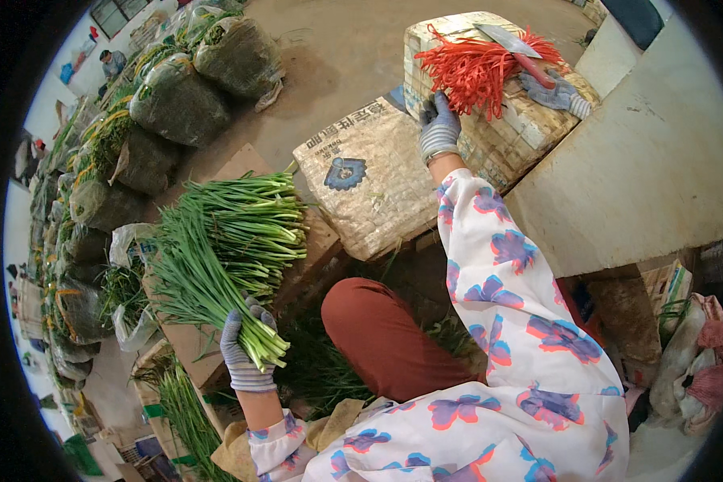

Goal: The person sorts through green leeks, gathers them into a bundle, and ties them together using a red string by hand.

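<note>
My left hand (247,353), in a grey-and-white striped glove, is closed around the white stem ends of a bunch of long green leafy stalks (209,281), which look like garlic chives or young scallions. Behind it, a larger pile of the same stalks (253,217) lies on a board. My right hand (440,132), gloved alike, reaches forward to a heap of red tie strips (470,72). Its fingertips look pinched together at the heap's near left edge; the strands partly hide them. A knife (522,55) with a red handle rests on top of the strips.
Under the strips is a worn, pale block wrapped in tape (506,153), with a spare glove (556,95) on it. A flattened printed sack (377,185) lies in front. Large wrapped bales of greens (181,100) line the left. A pale panel (643,169) stands at right.
</note>
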`<state>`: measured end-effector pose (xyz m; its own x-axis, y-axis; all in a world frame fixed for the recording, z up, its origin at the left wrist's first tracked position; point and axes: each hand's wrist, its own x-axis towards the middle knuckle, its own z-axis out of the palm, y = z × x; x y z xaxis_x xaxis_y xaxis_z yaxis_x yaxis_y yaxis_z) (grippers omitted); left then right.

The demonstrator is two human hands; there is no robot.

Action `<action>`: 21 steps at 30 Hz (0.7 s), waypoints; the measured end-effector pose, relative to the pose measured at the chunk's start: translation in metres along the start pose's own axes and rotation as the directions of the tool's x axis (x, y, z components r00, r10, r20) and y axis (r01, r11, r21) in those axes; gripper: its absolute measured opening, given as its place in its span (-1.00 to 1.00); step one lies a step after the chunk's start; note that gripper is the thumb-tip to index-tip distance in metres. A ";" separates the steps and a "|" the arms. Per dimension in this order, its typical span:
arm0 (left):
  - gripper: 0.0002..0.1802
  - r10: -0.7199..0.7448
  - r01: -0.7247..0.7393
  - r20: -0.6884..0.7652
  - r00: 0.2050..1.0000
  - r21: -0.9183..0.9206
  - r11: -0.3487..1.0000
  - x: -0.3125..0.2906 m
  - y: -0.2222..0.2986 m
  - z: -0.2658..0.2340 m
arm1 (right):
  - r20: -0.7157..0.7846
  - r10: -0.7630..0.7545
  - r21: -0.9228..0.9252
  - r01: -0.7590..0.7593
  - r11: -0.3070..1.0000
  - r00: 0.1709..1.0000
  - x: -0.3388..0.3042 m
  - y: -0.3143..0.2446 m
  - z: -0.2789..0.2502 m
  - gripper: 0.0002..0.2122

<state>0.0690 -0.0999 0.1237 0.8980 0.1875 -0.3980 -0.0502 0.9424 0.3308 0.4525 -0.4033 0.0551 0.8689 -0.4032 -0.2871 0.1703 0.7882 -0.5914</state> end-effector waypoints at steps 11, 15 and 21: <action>-0.64 -0.004 0.004 -0.012 1.000 0.005 1.000 0.006 0.000 0.008 | 0.147 -0.050 0.051 0.043 0.998 0.988 -0.008 0.002 0.001 -0.85; -0.64 -0.020 0.020 0.021 1.000 -0.004 1.000 0.006 0.004 0.005 | 0.090 -0.041 0.077 0.034 0.996 0.995 -0.009 0.000 0.006 -0.93; -0.61 -0.031 0.032 0.136 0.990 -0.010 0.999 0.009 0.009 0.006 | 0.229 0.140 0.085 -0.163 0.983 0.963 -0.025 0.007 -0.008 -0.95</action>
<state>0.0792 -0.0916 0.1285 0.9503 0.1191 -0.2877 -0.0257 0.9508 0.3087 0.4281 -0.3915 0.0517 0.9672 -0.1718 -0.1870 0.0653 0.8800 -0.4705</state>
